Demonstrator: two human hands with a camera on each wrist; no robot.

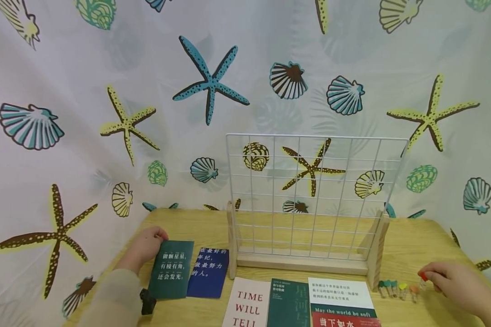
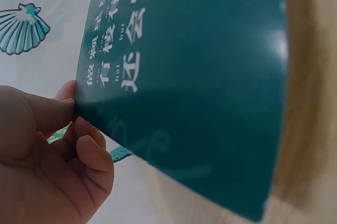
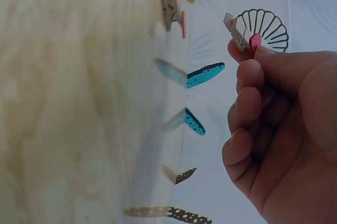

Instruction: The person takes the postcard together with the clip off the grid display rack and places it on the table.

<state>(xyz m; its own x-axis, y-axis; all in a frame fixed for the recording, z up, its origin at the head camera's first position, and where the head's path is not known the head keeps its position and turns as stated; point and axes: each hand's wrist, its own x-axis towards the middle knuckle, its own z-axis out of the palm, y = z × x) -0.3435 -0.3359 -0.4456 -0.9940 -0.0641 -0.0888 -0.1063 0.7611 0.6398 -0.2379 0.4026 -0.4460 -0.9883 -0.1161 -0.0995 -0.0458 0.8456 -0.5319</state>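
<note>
My left hand (image 1: 144, 249) pinches a dark green card (image 1: 172, 263) by its upper left edge, thumb against fingers. White Chinese writing runs across the card, which is tilted up off the table in the left wrist view. Between the thumb and forefinger of my right hand (image 1: 454, 282) is a small wooden clothespin (image 3: 237, 33) with a red top, held above the table's right side. Several more clothespins (image 1: 402, 290) with green, yellow and orange tops lie in a row just left of that hand. A white wire grid (image 1: 304, 211) stands upright on wooden feet between the hands.
Beside the green card lies a blue card (image 1: 208, 274). In front of the grid are a white card (image 1: 247, 302), another green card (image 1: 288, 304), a white-and-green card (image 1: 339, 290) and a red card (image 1: 345, 320). A patterned curtain (image 1: 245, 27) hangs behind the table (image 1: 417, 240).
</note>
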